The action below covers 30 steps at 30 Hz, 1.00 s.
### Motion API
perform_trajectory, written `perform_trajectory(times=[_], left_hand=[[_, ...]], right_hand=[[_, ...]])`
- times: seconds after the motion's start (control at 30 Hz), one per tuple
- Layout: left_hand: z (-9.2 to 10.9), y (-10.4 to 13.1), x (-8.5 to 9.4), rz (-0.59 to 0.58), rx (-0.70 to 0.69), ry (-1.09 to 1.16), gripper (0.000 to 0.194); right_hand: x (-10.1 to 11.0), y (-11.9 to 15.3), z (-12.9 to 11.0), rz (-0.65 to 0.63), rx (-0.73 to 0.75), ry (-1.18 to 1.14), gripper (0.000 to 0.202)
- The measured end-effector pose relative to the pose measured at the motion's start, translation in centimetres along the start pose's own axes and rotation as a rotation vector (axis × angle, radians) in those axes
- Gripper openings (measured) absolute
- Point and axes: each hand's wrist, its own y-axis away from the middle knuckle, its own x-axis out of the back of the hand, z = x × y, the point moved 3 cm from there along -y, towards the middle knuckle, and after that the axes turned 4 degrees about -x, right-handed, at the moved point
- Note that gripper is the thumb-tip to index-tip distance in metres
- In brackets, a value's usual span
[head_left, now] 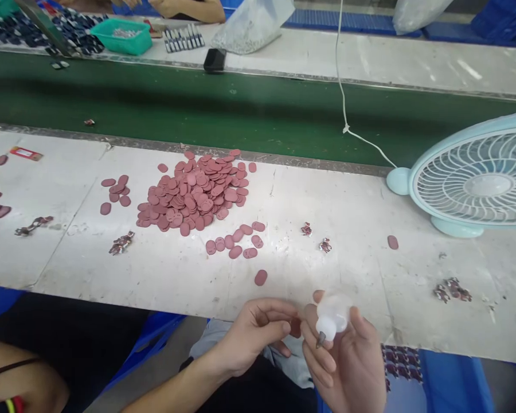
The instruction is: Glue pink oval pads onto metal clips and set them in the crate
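My right hand (348,361) is wrapped round a small translucent white squeeze bottle (336,312), whose dark tip points down toward my lap. Close beside it, my left hand (262,332) has its thumb and fingers pinched together near the right fingertips; what they hold, if anything, is hidden. Just past my hands lies a single dusky-red oval piece (261,277). A loose group of similar oval pieces (235,251) is a little farther off, some with small dark marks. Behind that rises a big heap of the ovals (193,192).
Small shiny brown-and-silver parts (453,289) lie in clusters along the white table (301,195). A light-blue fan (485,183) stands at right, its white cord crossing the green belt (258,112). Opposite are a teal basket (122,37), a plastic bag (253,26) and a person's arms. Another person's arm (17,373) is at lower left.
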Motion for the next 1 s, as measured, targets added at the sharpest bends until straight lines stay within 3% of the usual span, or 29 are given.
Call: perform_trajectory(times=[0.2,0.33,0.4,0.57,0.83,1.0], left_hand=[[-0.3,0.5,-0.3,0.018,0.096,0.218,0.018],[-0.5,0.7,-0.6,0.033,0.102,0.248,0.019],[-0.7,0.8,-0.5,0.044,0.109,0.239,0.019],[-0.7,0.8,-0.2,0.052,0.109,0.221,0.023],[-0.4,0.8,-0.3,0.029,0.096,0.208,0.025],[-0.4,0.9,-0.2,0.037,0.097,0.200,0.025]], right_hand=[[1.6,1.3,-2.0,0.149,0.377,0.415,0.041],[1.1,2.2,-1.0,0.270,0.685,0.654,0.027],[0.9,2.5,-0.3,0.279,0.759,0.669,0.029],[1.5,2.6,0.5,0.368,0.768,0.607,0.035],[1.8,2.8,0.6,0.318,0.770,0.659,0.037],[1.6,3.0,0.8,0.395,0.741,0.701,0.040]])
